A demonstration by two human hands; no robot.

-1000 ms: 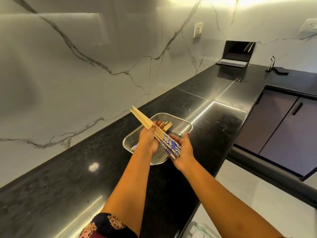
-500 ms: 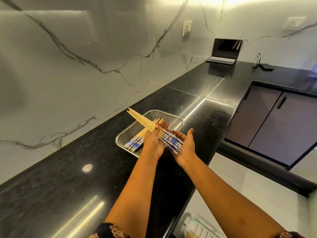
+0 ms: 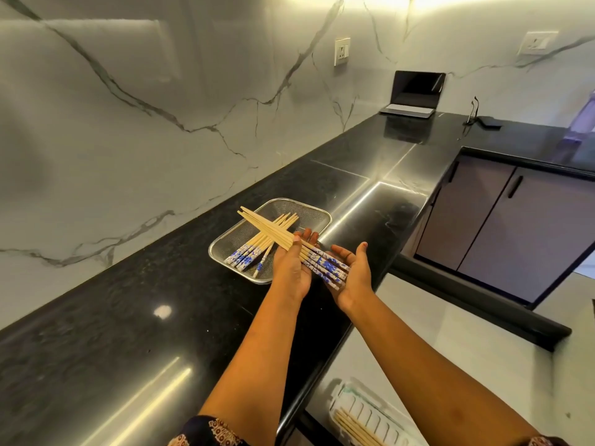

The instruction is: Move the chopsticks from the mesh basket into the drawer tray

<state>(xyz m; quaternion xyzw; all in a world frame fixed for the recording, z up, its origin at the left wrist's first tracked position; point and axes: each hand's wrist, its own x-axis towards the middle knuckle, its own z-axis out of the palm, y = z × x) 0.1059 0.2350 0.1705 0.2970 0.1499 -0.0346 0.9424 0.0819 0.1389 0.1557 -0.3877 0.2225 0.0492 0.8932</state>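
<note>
A steel mesh basket (image 3: 309, 212) sits on the black counter with several wooden chopsticks (image 3: 257, 249) with blue-and-white ends lying in it. My left hand (image 3: 289, 272) is closed on a bundle of chopsticks (image 3: 267, 225), thumb on top, tips pointing back left over the basket. Their patterned ends rest across the upturned palm of my right hand (image 3: 352, 276), whose fingers are spread. Both hands hover at the basket's near right corner. Below the counter edge, a white drawer tray (image 3: 360, 410) holds several chopsticks (image 3: 354, 429).
The black counter (image 3: 128, 317) runs along a marble wall on the left. A laptop (image 3: 413, 94) stands at the far end, next to a small dark item with a cable (image 3: 483, 119). Grey cabinet doors (image 3: 515, 220) face me at right, pale floor below.
Both hands have drawn the bundle toward the basket's near right corner, uncovering the chopsticks left in the basket. The view has tilted down, and the drawer tray now shows at the bottom.
</note>
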